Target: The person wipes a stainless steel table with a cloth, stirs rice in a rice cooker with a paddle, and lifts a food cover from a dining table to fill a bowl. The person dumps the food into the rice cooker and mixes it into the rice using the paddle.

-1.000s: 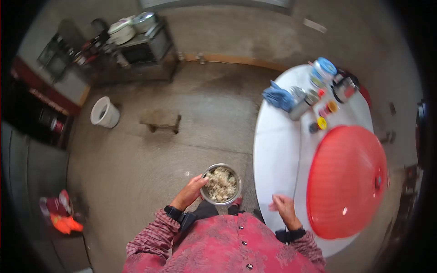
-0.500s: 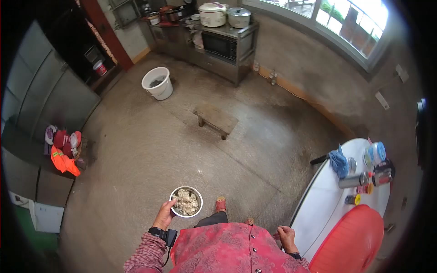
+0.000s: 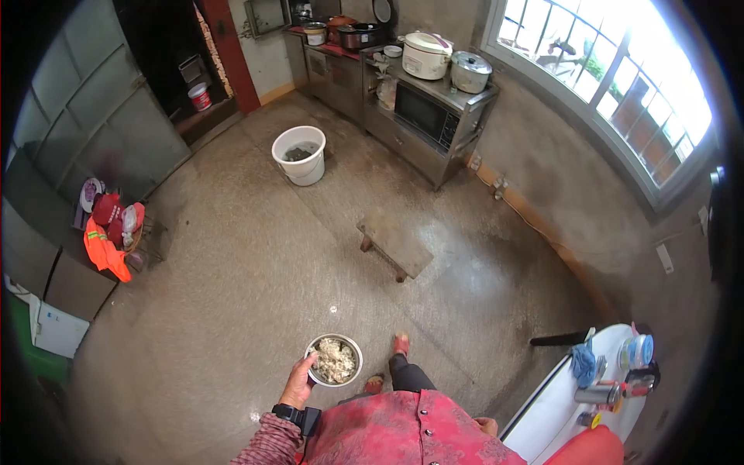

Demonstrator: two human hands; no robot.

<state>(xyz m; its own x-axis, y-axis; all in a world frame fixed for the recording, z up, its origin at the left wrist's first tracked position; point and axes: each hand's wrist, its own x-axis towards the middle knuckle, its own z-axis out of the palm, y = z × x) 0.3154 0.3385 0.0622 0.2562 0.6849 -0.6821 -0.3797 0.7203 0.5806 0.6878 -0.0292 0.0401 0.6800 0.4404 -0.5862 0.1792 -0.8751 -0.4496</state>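
Note:
My left hand point(image 3: 299, 381) grips the rim of a round metal bowl point(image 3: 359, 363), thumb over the edge. Pale, crumbly food point(image 3: 335, 363), perhaps rice, fills much of the bowl; I cannot make out exactly what it is. A dark band with a small box sits on my left wrist. Only a small part of my right hand point(image 3: 487, 425) shows at the right side of the red patterned garment point(image 3: 387, 430). Its fingers are hidden, so whether it holds anything cannot be seen. The white table point(image 3: 535, 411) is the thing nearest to it.
A low wooden bench point(image 3: 397, 246) stands ahead on the concrete floor. Beyond it is a white bucket point(image 3: 301, 172) with dark contents. A metal counter point(image 3: 415, 143) carries a rice cooker point(image 3: 426, 56) and a pot point(image 3: 470, 72). A red stool point(image 3: 585, 447) stands beside the table.
The view has shifted, with the bench, bucket and counter now lower and further right. My feet have moved in a step. My left hand still carries the bowl; my right hand is more hidden.

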